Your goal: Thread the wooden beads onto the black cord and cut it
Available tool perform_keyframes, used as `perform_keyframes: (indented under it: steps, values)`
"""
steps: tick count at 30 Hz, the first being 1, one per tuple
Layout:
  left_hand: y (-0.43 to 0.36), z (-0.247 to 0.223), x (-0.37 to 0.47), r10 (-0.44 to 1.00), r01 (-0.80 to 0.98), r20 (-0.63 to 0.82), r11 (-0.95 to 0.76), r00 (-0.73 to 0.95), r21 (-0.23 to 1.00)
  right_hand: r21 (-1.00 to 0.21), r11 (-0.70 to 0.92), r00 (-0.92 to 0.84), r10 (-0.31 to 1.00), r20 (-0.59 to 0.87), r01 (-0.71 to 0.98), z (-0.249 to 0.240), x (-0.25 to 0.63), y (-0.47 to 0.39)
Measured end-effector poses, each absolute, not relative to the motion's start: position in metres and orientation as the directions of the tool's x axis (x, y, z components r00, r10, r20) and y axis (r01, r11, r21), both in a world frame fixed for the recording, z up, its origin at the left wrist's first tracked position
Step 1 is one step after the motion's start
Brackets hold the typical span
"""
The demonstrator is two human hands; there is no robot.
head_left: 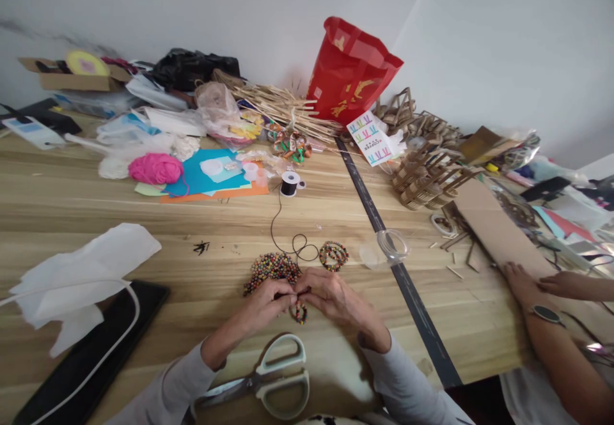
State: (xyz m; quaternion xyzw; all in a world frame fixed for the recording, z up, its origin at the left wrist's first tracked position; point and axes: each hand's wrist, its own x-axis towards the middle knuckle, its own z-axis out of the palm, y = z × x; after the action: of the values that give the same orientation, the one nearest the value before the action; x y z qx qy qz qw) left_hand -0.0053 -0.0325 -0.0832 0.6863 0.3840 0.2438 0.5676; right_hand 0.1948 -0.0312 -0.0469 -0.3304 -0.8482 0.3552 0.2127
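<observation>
My left hand [269,301] and my right hand [330,291] meet at the middle of the table, thumbs and fingertips pinched together. Between them they hold a short string of colourful beads [300,314], whose loop hangs below the fingertips. What lies right in the pinch is hidden. Thin black cord [274,220] runs from a spool [289,184] down toward my hands. Just beyond my left hand is a pile of loose, mixed-colour beads [271,268]. A coil of finished-looking beaded strings [334,255] lies past my right hand. Scissors with pale handles [283,377] rest beneath my wrists.
Clear plastic rings [393,245] and small black pieces [201,247] lie nearby. White paper [91,271] covers part of a black tray-like board [96,361] at left. Pink yarn [156,169], a red bag [352,70] and small woven baskets [426,179] stand farther back. Another person's hands [522,284] touch cardboard [494,220] at right.
</observation>
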Motion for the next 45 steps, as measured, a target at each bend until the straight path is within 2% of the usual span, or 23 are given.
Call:
perform_keyframes:
  steps: [30,45]
  values:
    - [-0.0343,-0.0773,-0.0039,0.812,0.321,-0.185,-0.003,0.554,0.947,-0.68,0.585,-0.714,0.688,0.128,0.442,-0.0439,0.1923,-0.0322]
    - [-0.0355,-0.0796,-0.0042,0.824,0.333,-0.162,-0.034,0.543,0.942,-0.631,0.621,-0.73,0.672,0.123,0.465,-0.0457,0.1914,-0.0328]
